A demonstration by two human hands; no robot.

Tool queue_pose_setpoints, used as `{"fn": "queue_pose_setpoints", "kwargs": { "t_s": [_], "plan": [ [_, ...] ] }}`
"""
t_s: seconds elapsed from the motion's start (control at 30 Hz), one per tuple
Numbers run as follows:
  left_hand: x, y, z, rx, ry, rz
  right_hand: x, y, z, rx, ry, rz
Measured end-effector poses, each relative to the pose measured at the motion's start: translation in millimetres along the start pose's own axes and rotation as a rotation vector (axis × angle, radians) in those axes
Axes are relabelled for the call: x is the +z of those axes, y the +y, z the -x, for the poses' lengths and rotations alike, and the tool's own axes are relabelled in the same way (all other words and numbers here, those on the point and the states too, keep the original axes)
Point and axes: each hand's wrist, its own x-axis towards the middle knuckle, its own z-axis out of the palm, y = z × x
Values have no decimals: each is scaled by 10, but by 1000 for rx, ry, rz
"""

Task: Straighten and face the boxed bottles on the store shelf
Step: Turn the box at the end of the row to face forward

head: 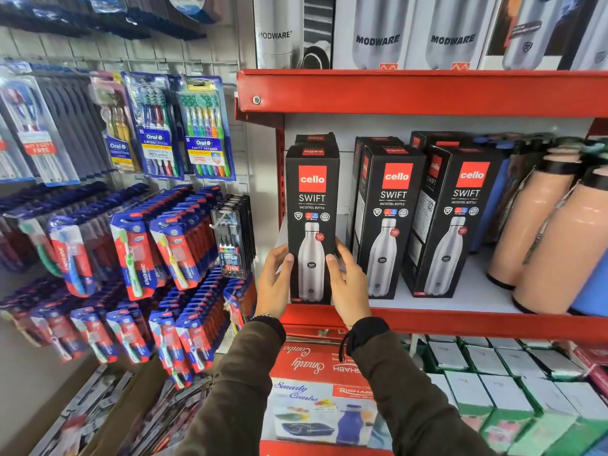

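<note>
Three black Cello Swift bottle boxes stand in a front row on the red-edged shelf point(460, 320), with more boxes behind them. The leftmost box point(312, 205) faces straight forward at the shelf's left end. My left hand point(274, 284) grips its lower left edge and my right hand point(348, 284) grips its lower right edge. The middle box point(390, 218) and the right box point(455, 218) stand turned slightly, showing their left sides.
Loose peach-coloured bottles point(539, 225) stand at the shelf's right end. Modware boxes point(378, 31) fill the shelf above. Toothbrush packs point(171, 126) hang on the wall to the left. Smarty Combo boxes point(316, 390) and green-white cartons point(513, 390) lie on the shelf below.
</note>
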Motion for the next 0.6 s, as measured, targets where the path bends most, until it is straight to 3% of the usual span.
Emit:
{"fn": "queue_pose_setpoints", "kwargs": {
  "t_s": [0.6],
  "plan": [
    [-34, 129, 264, -8, 16, -23, -94, -127, 220, 13, -43, 68]
  ]
}}
